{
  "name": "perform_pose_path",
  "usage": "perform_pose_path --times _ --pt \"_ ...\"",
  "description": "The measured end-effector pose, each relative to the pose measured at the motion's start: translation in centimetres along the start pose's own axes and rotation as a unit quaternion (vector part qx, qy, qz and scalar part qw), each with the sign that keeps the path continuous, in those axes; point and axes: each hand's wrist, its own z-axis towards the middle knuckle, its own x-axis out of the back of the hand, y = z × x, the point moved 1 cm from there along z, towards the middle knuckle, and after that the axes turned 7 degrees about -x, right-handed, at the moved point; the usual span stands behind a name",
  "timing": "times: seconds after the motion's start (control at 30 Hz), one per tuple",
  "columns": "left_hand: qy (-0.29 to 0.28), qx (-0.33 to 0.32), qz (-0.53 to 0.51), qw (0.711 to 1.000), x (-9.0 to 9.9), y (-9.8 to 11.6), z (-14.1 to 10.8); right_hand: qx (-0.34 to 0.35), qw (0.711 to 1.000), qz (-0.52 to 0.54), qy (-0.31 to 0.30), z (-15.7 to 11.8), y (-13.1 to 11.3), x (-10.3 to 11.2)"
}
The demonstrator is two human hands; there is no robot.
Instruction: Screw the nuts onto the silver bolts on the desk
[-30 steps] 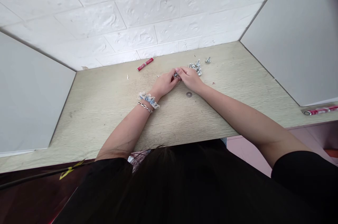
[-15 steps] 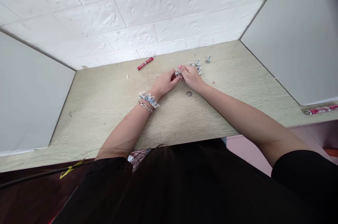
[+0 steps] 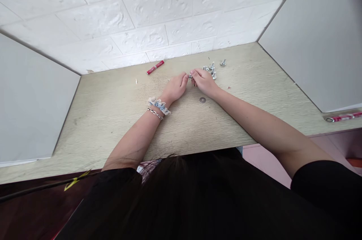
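My left hand (image 3: 175, 86) is closed, its thumb pressed against the curled fingers beside a small silver bolt (image 3: 190, 77). My right hand (image 3: 204, 81) pinches that bolt between thumb and fingers from the other side. The fingertips of both hands meet around it, and most of the bolt is covered. Behind the right hand lies a cluster of bolts with washers and nuts (image 3: 212, 67), partly hidden by the knuckles. A flat grey washer (image 3: 203, 100) rests on the wooden tabletop just below the right hand.
One more bolt with a washer (image 3: 223, 62) stands apart at the back right. A red tube (image 3: 155, 67) lies near the white brick wall (image 3: 147, 17). Grey panels (image 3: 308, 40) bound both sides of the tabletop (image 3: 96, 119). A second red tube (image 3: 343, 117) lies far right.
My left thumb has shifted up and in, closing against its fingers. The bolt at the fingertips shows less than before. Both forearms stay in place.
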Motion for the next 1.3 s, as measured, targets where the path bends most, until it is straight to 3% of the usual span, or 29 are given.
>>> perform_pose_path --times 0.33,0.87,1.3 --pt "0.009 0.015 -0.006 1.0 0.14 0.32 -0.09 -0.017 0.998 0.04 -0.038 -0.26 -0.46 -0.15" --pt "0.0 0.006 0.002 1.0 -0.18 -0.03 0.09 0.014 0.997 -0.072 -0.032 -0.25 -0.65 -0.14" --pt "0.024 0.01 -0.013 1.0 -0.38 -0.18 0.25 0.037 0.994 -0.092 -0.046 -0.64 -0.89 0.03"
